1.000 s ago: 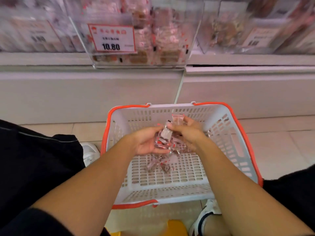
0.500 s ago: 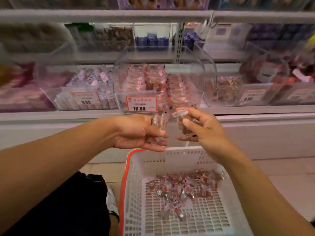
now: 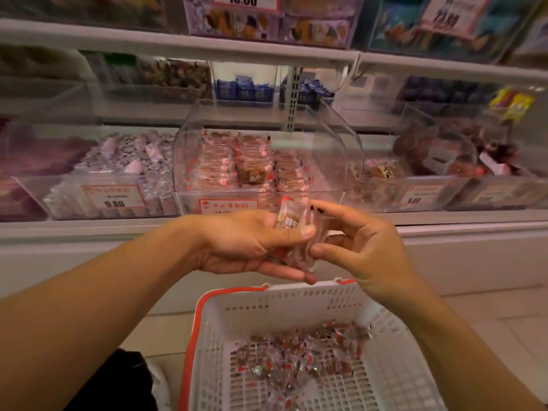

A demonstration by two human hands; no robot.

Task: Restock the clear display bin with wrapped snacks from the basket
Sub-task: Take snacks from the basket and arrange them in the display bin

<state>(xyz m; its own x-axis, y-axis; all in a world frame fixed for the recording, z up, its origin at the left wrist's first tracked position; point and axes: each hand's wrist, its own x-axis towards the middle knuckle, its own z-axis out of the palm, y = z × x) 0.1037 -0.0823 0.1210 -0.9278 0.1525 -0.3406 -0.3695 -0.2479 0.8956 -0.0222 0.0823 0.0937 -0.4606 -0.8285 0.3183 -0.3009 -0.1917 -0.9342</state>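
Both hands are raised in front of the clear display bin (image 3: 261, 123), whose curved lid stands open above rows of wrapped snacks (image 3: 252, 167). My left hand (image 3: 246, 241) grips a small bunch of clear-wrapped snacks (image 3: 292, 223) between thumb and fingers. My right hand (image 3: 355, 244) meets it from the right, its thumb and fingertips pinching the same bunch. Below, the white basket with an orange rim (image 3: 207, 304) holds a loose heap of the same red-and-brown snacks (image 3: 299, 354).
Neighbouring clear bins hold other sweets: a 9.80-tagged bin (image 3: 112, 200) on the left and a brown-snack bin (image 3: 415, 191) on the right. More shelves (image 3: 178, 43) run above. A white ledge (image 3: 89, 229) fronts the bins. The tiled floor (image 3: 489, 310) is beside the basket.
The hands rose out of the basket with snacks and came level with the bin's front. My view tilted up to the shelves. My right hand has closed in on the left hand's bunch.
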